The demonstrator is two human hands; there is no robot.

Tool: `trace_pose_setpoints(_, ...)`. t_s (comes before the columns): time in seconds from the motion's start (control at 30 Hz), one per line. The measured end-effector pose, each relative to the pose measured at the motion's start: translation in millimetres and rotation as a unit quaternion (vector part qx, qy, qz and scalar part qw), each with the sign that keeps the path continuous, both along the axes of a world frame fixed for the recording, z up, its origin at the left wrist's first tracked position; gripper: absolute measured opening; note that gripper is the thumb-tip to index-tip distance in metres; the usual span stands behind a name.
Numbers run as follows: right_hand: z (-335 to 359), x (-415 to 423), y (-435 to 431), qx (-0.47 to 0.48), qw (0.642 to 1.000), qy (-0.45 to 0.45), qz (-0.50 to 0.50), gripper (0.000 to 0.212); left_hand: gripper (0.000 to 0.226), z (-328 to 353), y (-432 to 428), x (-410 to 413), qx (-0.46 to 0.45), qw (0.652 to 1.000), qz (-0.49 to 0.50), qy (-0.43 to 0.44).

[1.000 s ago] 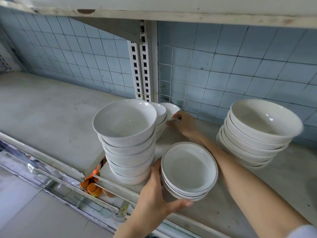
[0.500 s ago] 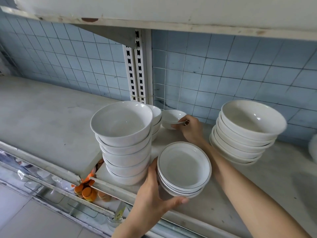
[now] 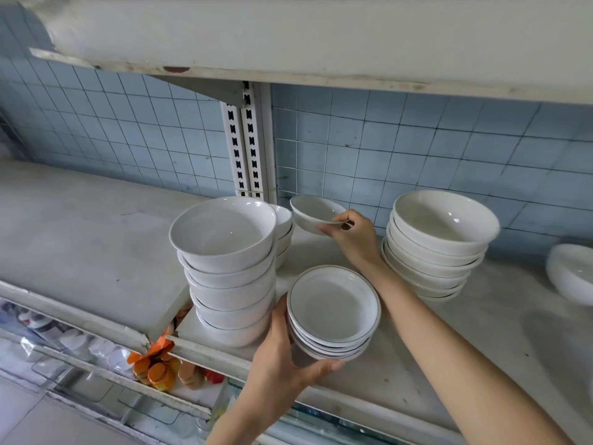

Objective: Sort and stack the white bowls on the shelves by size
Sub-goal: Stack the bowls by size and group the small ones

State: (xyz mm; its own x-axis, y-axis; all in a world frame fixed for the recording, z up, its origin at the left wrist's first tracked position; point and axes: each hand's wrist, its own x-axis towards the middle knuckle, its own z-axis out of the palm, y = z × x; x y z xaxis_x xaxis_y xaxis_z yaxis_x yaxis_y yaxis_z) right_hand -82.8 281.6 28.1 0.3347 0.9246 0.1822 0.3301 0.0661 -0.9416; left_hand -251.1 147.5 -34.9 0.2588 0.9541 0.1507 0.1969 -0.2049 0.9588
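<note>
Fingertips (image 3: 330,232) of the right hand (image 3: 354,240) pinch the near rim of a small bowl (image 3: 316,213), thumb on top and the other fingers beneath, partly hidden by it. The bowl hangs tilted and, as far as this angle lets one judge, clear of the shelf (image 3: 465,354); nothing shows inside it. Just left of those fingers a stack of small bowls (image 3: 285,231) stands mostly hidden behind a tall stack of deep bowls (image 3: 227,268), so the small ones cannot be counted. Right of the wrist stands a stack of wide bowls (image 3: 439,242), its top bowl bare inside and its lower left edge covered by the forearm. Farther right, another bowl (image 3: 569,273) is cut off by the frame edge.

The left hand (image 3: 282,351) grips a stack of shallow rimmed bowls (image 3: 333,308) near the shelf's front. Its fingers spread up the stack's left side, its thumb curls under the near edge, and the palm hides the lower left of the stack. The top dish is bare inside. The deep stack stands just left of these fingers.

Below and left of the left wrist, orange packets (image 3: 154,364) show blurred on a lower level.

A second ago the small bowl sat low beside the small stack with the right hand on its rim; now it is raised to about that stack's top. The left hand keeps its hold.
</note>
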Motion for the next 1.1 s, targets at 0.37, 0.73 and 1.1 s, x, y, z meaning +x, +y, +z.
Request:
trace_pose_setpoints(0.37,22,-5,-17,0.041,0.995,0.082,0.038,0.024,0.104,0,0,-1,-0.008,1.000,-0.016,-0.010)
trace_pose_setpoints(0.73,39,-6,-57,0.072,0.989,0.100,0.081,0.023,0.102,0,0,-1,-0.015,0.999,-0.025,-0.032)
trace_pose_setpoints(1.1,31,13,-130,0.062,0.984,0.092,0.139,0.026,0.096,4,-2,0,-0.012,0.999,-0.029,-0.040)
